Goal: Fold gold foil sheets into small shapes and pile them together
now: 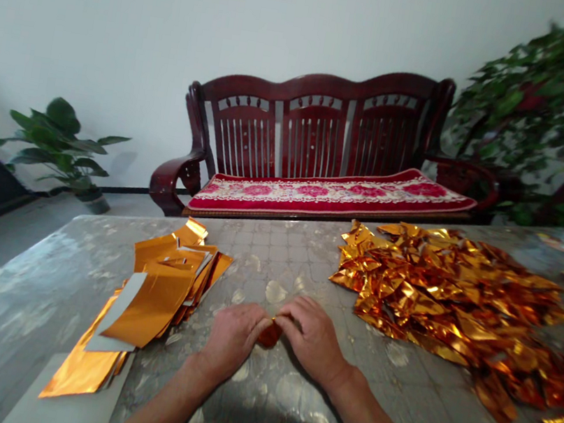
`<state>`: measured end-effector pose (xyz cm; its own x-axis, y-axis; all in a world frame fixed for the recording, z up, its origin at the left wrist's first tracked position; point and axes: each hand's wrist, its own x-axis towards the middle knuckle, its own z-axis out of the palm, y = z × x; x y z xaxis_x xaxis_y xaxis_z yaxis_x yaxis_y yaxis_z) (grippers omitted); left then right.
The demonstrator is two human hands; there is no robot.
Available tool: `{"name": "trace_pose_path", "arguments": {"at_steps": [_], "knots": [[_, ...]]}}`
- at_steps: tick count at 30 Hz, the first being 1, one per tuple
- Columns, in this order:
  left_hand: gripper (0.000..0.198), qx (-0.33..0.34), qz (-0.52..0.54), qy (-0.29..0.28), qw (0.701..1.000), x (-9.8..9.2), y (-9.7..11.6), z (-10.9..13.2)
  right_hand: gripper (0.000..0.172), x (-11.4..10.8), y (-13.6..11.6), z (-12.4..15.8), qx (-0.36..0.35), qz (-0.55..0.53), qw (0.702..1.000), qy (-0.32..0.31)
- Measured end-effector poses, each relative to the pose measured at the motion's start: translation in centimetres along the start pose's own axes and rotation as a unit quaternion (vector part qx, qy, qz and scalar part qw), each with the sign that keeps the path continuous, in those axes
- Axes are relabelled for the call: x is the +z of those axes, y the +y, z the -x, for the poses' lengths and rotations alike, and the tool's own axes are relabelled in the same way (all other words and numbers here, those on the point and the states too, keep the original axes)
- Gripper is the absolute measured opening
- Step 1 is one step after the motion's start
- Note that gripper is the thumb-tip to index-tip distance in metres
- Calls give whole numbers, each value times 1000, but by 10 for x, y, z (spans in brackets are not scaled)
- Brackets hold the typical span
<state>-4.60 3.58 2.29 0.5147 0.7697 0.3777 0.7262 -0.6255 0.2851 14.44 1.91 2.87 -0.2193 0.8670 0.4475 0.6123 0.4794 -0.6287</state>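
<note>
No text, label, brand, number or sign can be read. Toward the far right corner of the bench [267, 238] shows a small multicoloured patch [563, 244], too blurred to tell whether it bears any lettering.

Setting: a home, apparently a living room. Evidence: carved dark-wood settee [313, 142] with red floral seat cover [334, 195], leafy potted plant [61, 129] on the floor [19, 229], dense foliage [547, 103] at right, plain pale wall [237, 14], flower-patterned table [265, 251].

Orange-gold foil [270, 335], red floral cushion [334, 195]
</note>
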Motion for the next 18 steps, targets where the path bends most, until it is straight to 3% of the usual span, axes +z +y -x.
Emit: {"name": "trace_pose_path", "arguments": {"at_steps": [11, 15, 18], "knots": [[42, 34, -95, -56, 993, -6, -3, -6, 19, 2, 9, 1, 108, -28, 992, -63], [36, 48, -39, -46, 997, -5, 0, -8, 21, 4, 12, 2, 125, -56, 989, -62], [28, 7, 38, -59, 998, -2, 1, -9, 21, 4, 12, 2, 138, -83, 985, -64]]}}
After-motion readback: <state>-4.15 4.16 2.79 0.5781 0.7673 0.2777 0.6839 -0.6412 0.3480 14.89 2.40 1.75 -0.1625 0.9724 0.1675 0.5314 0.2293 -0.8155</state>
